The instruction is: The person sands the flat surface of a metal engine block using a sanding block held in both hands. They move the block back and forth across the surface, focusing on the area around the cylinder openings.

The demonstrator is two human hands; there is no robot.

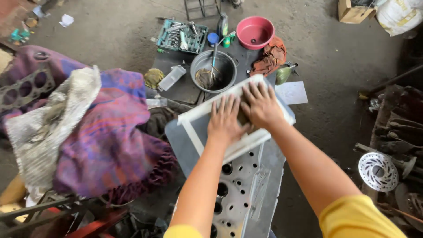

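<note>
sheet under both palms hidden, engine block (240,194) cut by bottom edge, blanket (110,141) blurred

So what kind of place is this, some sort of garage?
Most likely an engine repair workshop. Both hands, left hand and right hand, press flat on a white-framed pane over a metal cylinder head. A tray of sockets and a brake disc lie nearby.

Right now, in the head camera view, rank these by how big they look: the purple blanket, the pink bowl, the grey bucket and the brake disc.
1. Purple blanket, by far the largest.
2. Grey bucket.
3. Pink bowl and brake disc look about alike; the disc lies nearer the camera, so I won't rank them.
</note>
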